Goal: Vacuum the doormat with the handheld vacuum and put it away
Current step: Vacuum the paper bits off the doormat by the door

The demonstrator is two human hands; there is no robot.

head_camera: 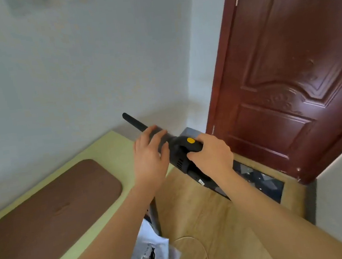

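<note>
A brown doormat [54, 219] with rounded corners lies flat on a pale green table [108, 149] at the lower left. I hold a black handheld vacuum [178, 149] with a yellow button in the air past the table's right corner, its long nozzle pointing up and left toward the wall. My right hand [211, 154] grips the vacuum's handle. My left hand [149, 153] rests on the vacuum's barrel, fingers laid over it. The nozzle tip is well away from the doormat.
A dark red wooden door [287, 69] stands at the right, above a dark threshold strip [256, 177]. The floor [208, 221] is light wood. A white plastic bag [154, 256] hangs by the table's edge near my left forearm. A grey-white wall fills the background.
</note>
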